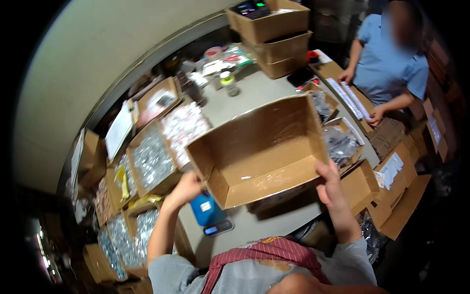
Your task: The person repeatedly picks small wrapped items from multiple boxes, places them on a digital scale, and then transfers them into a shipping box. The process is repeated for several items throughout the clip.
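Both of my hands hold up an open cardboard box (267, 174) above the table, tilted so that its bare brown inside shows. My left hand (187, 187) is closed on the box's lower left corner, its fingertips partly hidden. On the right side, my right hand (331, 185) grips the wall, with the thumb over the rim and the other fingers largely behind it. Just below my left hand lies a blue flat-topped device (205, 209) with a small display (219, 227), resembling a scale.
Boxes of clear plastic-wrapped pieces (152, 156) line the left side. Stacked cartons (269, 27) and a green-lidded jar (228, 83) stand at the far side of the grey table (254, 100). At right, a person in blue (389, 63) handles long white strips (348, 98); open cartons (360, 186) sit nearer.
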`<state>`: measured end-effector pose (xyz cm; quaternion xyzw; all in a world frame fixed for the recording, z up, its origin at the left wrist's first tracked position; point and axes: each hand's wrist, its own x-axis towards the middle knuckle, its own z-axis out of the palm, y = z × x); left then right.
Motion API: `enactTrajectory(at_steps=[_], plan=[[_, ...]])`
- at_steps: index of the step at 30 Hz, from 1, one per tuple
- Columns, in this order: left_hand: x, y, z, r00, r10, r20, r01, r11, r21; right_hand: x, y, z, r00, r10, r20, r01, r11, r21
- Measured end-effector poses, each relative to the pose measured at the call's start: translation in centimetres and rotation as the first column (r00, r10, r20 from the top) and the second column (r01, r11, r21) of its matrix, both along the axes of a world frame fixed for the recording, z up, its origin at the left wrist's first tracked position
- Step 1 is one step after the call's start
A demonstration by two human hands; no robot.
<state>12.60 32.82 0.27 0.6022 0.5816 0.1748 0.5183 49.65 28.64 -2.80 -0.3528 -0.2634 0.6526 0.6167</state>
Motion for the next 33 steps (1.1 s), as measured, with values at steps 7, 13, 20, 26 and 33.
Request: enactTrajectory(at_steps=[7, 13, 20, 26, 33], plan=[[-6.5, -24.8, -7.1, 0.929, -0.355, -0.104, 0.305, 0.895, -0.325, -18.8, -7.6, -2.7, 0.855, 0.501, -0.133, -0.518, 0.826, -0.221], [-12.7, -32.9, -11.1, 0.977, -0.187, 0.101, 0.2, 0.97, -0.135, -26.1, -11.4, -11.9, 0.881, 0.414, -0.231, -0.474, 0.774, -0.42], [-22.2, -38.8, -11.4, 0.91, -0.407, 0.08, 0.41, 0.912, -0.029, -27.4, -17.5, -11.9, 0.694, 0.385, 0.609, -0.166, 0.908, -0.385], [-25.6, -42.3, -11.2, 0.817, -0.52, -0.249, 0.537, 0.843, 0.003, -35.9, -31.4, -10.0, 0.161, 0.716, 0.679, -0.811, 0.488, -0.323], [-28.5, -46.0, -11.4, 0.865, -0.397, -0.306, 0.494, 0.781, 0.382, -42.4, -33.4, -10.2, -0.393, 0.543, 0.742, -0.856, 0.079, -0.51]])
